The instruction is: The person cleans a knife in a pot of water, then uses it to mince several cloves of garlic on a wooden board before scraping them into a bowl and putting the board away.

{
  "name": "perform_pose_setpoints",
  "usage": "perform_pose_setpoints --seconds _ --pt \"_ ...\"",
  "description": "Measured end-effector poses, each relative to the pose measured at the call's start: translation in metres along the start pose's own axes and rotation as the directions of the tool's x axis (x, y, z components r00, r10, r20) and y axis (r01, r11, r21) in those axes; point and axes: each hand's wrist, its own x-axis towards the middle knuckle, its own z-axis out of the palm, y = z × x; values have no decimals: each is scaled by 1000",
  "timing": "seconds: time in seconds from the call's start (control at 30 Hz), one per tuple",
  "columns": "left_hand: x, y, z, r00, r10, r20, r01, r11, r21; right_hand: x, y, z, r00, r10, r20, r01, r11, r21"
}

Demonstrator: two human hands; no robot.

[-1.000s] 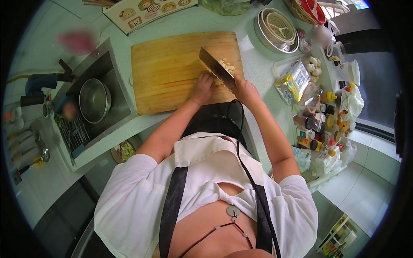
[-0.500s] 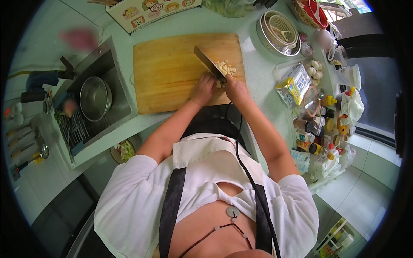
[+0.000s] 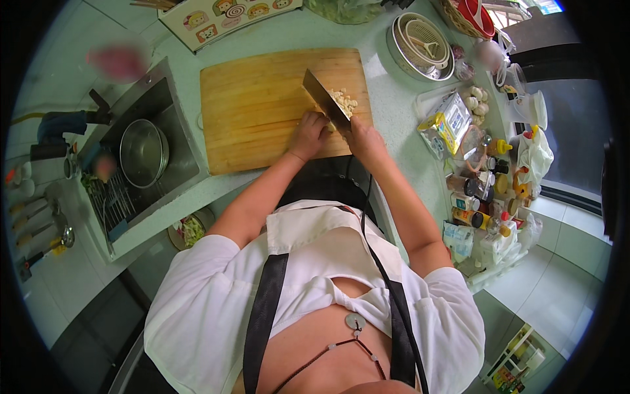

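My right hand (image 3: 366, 141) is closed round the handle of a cleaver (image 3: 323, 96), whose broad dark blade slants away to the far left over the wooden cutting board (image 3: 246, 105). Just right of the blade lies a pile of small pale chopped pieces (image 3: 345, 100), perhaps garlic. On the other side, my left hand (image 3: 310, 136) rests on the board with curled fingers close to the blade's near end. A bit of something pale shows at those fingertips, too small and covered to name.
Left of the board is a sink (image 3: 180, 125) holding a metal bowl (image 3: 144, 153). Nested strainers (image 3: 426, 46), garlic bulbs (image 3: 478, 102), a yellow-and-white packet (image 3: 446, 125) and several bottles and jars (image 3: 482, 190) stand on the right. A patterned box (image 3: 230, 20) sits behind the board.
The cleaver and my right hand have shifted slightly right and nearer, and the blade now points more straight away from me. My left hand stays about where it was on the board.
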Motion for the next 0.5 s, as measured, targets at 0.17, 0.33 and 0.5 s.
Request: perform_pose_setpoints --seconds 0.17,0.33,0.5 --pt "1 2 -2 1000 -21 3 21 1000 -5 2 -4 -4 998 -63 5 63 998 12" --pt "2 3 -4 999 -35 40 35 999 2 20 7 20 999 -45 -16 45 999 2" --pt "5 6 -8 999 -24 41 25 1000 -18 29 21 29 991 -75 -113 90 987 133"
